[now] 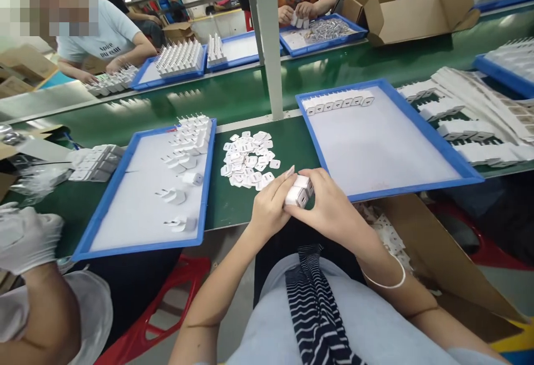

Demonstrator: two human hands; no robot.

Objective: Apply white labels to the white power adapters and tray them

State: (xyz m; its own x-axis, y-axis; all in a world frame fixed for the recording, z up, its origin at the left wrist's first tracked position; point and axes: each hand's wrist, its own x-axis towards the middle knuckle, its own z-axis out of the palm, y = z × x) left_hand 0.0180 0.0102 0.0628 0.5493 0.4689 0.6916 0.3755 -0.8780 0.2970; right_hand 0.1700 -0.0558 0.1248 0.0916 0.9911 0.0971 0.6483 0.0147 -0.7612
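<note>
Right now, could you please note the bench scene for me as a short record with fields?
Left hand: holding white adapters
Right hand: holding the same adapters
Left tray: pronged adapters, mostly along its right side
Right tray: row of adapters at its far edge
Between trays: loose pile of small white plates on the green bench

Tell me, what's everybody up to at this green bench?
Someone is holding white plug adapters between their left hand and right hand. Just beyond lies a loose pile of small white plates. On the left, a blue-rimmed tray holds adapters with pins; on the right, another tray has one row of adapters along its far edge. A co-worker's gloved hand shows at the left edge.
</note>
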